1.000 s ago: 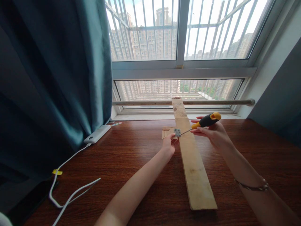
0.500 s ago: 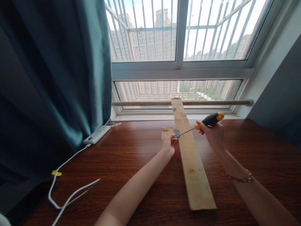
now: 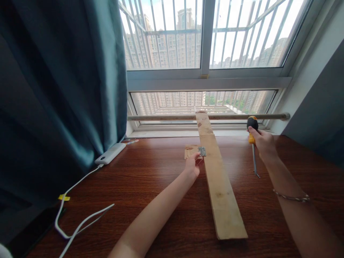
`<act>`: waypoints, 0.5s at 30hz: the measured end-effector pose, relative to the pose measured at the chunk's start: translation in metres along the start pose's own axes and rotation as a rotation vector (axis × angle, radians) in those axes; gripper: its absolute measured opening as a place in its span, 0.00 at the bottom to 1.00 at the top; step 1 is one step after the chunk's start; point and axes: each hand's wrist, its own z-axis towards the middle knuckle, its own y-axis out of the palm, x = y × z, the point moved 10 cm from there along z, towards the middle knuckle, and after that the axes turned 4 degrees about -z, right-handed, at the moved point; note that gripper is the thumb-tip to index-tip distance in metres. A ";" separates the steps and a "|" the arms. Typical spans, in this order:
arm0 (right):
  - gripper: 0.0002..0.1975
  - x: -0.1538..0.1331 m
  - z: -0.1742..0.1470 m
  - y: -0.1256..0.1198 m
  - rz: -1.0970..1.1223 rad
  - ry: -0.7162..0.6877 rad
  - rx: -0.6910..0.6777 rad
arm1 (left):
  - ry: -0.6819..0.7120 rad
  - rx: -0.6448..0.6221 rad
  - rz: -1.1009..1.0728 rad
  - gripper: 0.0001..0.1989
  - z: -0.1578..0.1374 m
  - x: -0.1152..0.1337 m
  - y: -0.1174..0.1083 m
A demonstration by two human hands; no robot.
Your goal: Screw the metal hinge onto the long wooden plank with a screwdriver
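A long pale wooden plank (image 3: pixel 221 190) lies lengthwise on the dark brown table, its far end at the window sill. A small wooden board (image 3: pixel 189 152) sits against its left side, and a metal hinge (image 3: pixel 202 151) lies across the joint between them. My left hand (image 3: pixel 192 165) is closed on the near edge of the small board, thumb on top by the hinge; its other fingers are partly hidden. Right of the plank, my right hand (image 3: pixel 264 143) grips a screwdriver (image 3: pixel 252 125) with a black and yellow handle. Its shaft points down, apart from the hinge; a small bent shape shows at its tip.
On the left, a white power bank (image 3: pixel 110 153) with a white cable (image 3: pixel 63 211) lies beside a blue curtain (image 3: pixel 104 71). A horizontal pipe (image 3: pixel 166 118) runs before the barred window at the back. A yellow tag (image 3: pixel 63 197) is on the cable.
My right hand has pulled the screwdriver off the hinge and moved right, turning it from slanted to nearly upright with the tip down. The left hand, plank and hinge have stayed put.
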 end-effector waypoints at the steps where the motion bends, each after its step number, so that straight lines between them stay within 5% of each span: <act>1: 0.25 0.008 0.007 0.000 -0.157 -0.023 -0.033 | 0.001 0.001 -0.001 0.06 0.000 0.000 0.000; 6: 0.25 0.065 0.018 0.028 -0.837 -0.095 -0.327 | 0.001 -0.004 0.007 0.06 0.001 0.000 0.001; 10: 0.25 0.104 0.007 0.052 -0.954 -0.062 -0.520 | 0.011 -0.006 0.016 0.06 -0.001 0.001 0.001; 15: 0.24 0.120 -0.004 0.071 -0.949 -0.059 -0.613 | 0.005 -0.009 -0.002 0.06 -0.003 0.001 0.003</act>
